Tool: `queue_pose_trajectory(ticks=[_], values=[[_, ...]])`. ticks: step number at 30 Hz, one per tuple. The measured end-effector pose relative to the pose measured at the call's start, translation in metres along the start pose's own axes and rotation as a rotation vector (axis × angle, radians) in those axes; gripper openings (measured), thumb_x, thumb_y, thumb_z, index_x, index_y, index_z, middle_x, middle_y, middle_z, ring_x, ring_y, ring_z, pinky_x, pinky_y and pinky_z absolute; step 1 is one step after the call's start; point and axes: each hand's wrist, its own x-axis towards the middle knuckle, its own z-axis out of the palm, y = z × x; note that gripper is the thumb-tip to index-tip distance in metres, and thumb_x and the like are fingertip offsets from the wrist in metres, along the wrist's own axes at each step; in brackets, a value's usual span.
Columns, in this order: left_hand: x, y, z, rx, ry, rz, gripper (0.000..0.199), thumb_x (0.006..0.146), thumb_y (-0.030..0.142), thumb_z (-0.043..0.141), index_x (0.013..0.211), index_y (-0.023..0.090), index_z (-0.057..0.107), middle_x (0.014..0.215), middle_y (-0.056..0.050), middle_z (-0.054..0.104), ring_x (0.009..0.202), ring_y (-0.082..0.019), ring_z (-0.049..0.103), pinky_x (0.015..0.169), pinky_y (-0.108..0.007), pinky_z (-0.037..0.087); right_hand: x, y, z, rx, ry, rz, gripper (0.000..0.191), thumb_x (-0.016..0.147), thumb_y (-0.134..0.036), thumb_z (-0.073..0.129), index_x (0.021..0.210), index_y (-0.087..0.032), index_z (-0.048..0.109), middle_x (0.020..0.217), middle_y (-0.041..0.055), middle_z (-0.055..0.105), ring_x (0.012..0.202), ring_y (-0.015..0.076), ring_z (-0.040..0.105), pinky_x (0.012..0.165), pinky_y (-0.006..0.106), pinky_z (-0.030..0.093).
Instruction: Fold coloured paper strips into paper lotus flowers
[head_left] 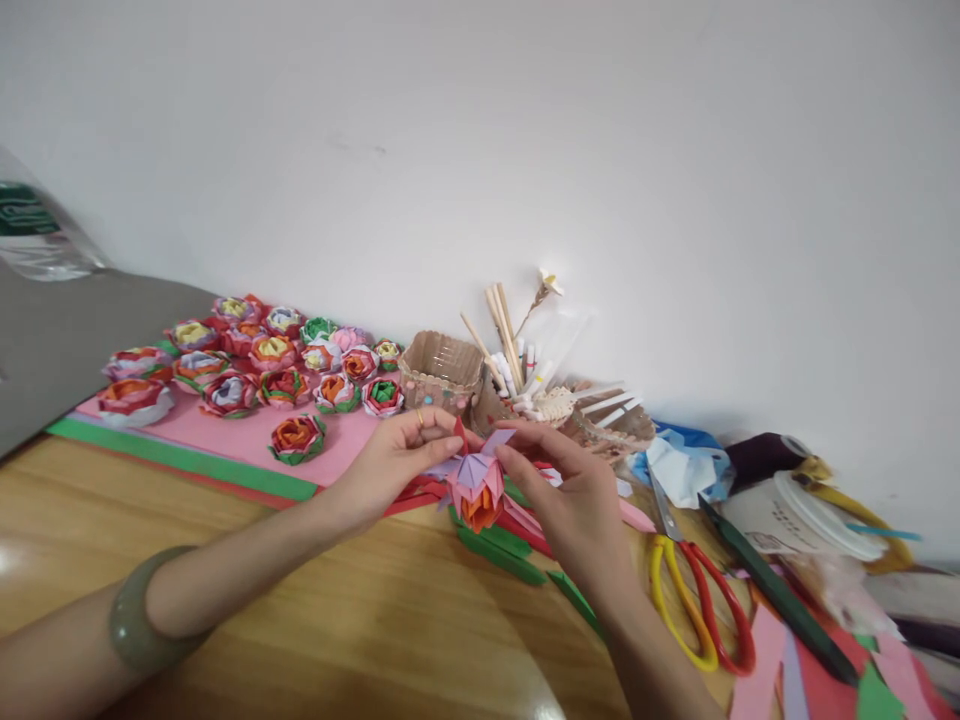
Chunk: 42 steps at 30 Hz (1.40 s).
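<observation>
A folded paper flower (pixel 476 485) in lilac, pink and orange is held above the table between both hands. My left hand (pixel 416 445) pinches its upper left side, close to a red paper petal (pixel 460 432). From the right, my right hand (pixel 566 485) grips the flower by a lilac petal (pixel 499 440) with thumb and fingers. Under and behind the flower lie green folded paper strips (pixel 499 555) and red and pink ones, partly covered by my right hand.
Several finished paper flowers (pixel 281 387) stand on a pink sheet (pixel 206 432) at left. A woven basket (pixel 442 368) and a holder with sticks (pixel 504 330) are by the wall. Scissors (pixel 705 600), a dark green cutter-like tool (pixel 787 600), a white tub (pixel 799 515) and paper scraps (pixel 810 670) lie right.
</observation>
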Motion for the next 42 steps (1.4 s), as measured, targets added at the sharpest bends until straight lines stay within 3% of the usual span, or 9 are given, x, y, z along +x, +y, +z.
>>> queue_pose_trajectory(ticks=[8, 12, 24, 28, 33, 37, 42], values=[[-0.007, 0.013, 0.004, 0.322, 0.05, 0.162, 0.014, 0.068, 0.019, 0.066, 0.082, 0.016, 0.065, 0.085, -0.004, 0.069, 0.078, -0.016, 0.064, 0.073, -0.028, 0.051, -0.007, 0.002, 0.006, -0.209, 0.097, -0.397, 0.017, 0.078, -0.012, 0.061, 0.092, -0.019, 0.068, 0.086, 0.0066, 0.071, 0.079, 0.0171, 0.065, 0.071, 0.03, 0.054], [-0.01, 0.011, 0.005, 0.389, 0.06, 0.243, 0.011, 0.071, 0.019, 0.064, 0.082, 0.017, 0.066, 0.086, -0.004, 0.07, 0.083, -0.017, 0.064, 0.077, -0.028, 0.051, -0.007, 0.002, 0.008, -0.218, 0.136, -0.435, 0.016, 0.078, -0.012, 0.062, 0.091, -0.019, 0.068, 0.083, 0.0061, 0.071, 0.076, 0.0166, 0.066, 0.069, 0.029, 0.054], [-0.01, 0.007, 0.003, 0.415, 0.058, 0.278, 0.012, 0.073, 0.017, 0.063, 0.085, 0.018, 0.064, 0.085, -0.003, 0.068, 0.082, -0.016, 0.063, 0.075, -0.027, 0.051, -0.007, 0.001, 0.008, -0.288, 0.17, -0.484, 0.01, 0.078, -0.013, 0.062, 0.085, -0.02, 0.066, 0.077, 0.0054, 0.071, 0.07, 0.0163, 0.066, 0.065, 0.028, 0.054], [-0.01, 0.009, 0.003, 0.452, 0.05, 0.35, 0.01, 0.073, 0.013, 0.062, 0.082, 0.018, 0.064, 0.084, -0.003, 0.068, 0.083, -0.015, 0.062, 0.076, -0.027, 0.05, -0.006, 0.001, 0.008, -0.266, 0.16, -0.471, 0.007, 0.076, -0.014, 0.065, 0.08, -0.019, 0.063, 0.074, 0.0051, 0.07, 0.069, 0.0161, 0.065, 0.064, 0.028, 0.053], [-0.011, 0.009, 0.002, 0.623, 0.019, 0.641, 0.007, 0.075, 0.012, 0.061, 0.076, 0.018, 0.064, 0.082, -0.004, 0.065, 0.08, -0.016, 0.061, 0.075, -0.028, 0.048, -0.005, -0.001, 0.003, -0.142, 0.058, -0.401, 0.01, 0.075, -0.01, 0.064, 0.076, -0.019, 0.061, 0.075, 0.0039, 0.068, 0.073, 0.0157, 0.064, 0.067, 0.028, 0.052], [-0.012, 0.011, 0.002, 0.673, 0.018, 0.619, 0.013, 0.075, 0.011, 0.062, 0.086, 0.018, 0.063, 0.083, -0.004, 0.067, 0.079, -0.015, 0.061, 0.072, -0.026, 0.049, -0.004, -0.004, -0.001, -0.046, -0.048, -0.322, 0.009, 0.077, -0.012, 0.063, 0.078, -0.02, 0.061, 0.075, 0.0017, 0.067, 0.071, 0.014, 0.062, 0.066, 0.025, 0.05], [-0.018, 0.015, 0.004, 0.728, -0.02, 0.612, 0.008, 0.074, 0.01, 0.063, 0.08, 0.016, 0.064, 0.076, -0.002, 0.067, 0.073, -0.014, 0.061, 0.068, -0.024, 0.048, -0.01, 0.001, -0.001, 0.129, -0.127, -0.112, 0.005, 0.074, -0.02, 0.068, 0.073, -0.018, 0.063, 0.071, 0.0007, 0.067, 0.066, 0.0132, 0.061, 0.063, 0.023, 0.048]])
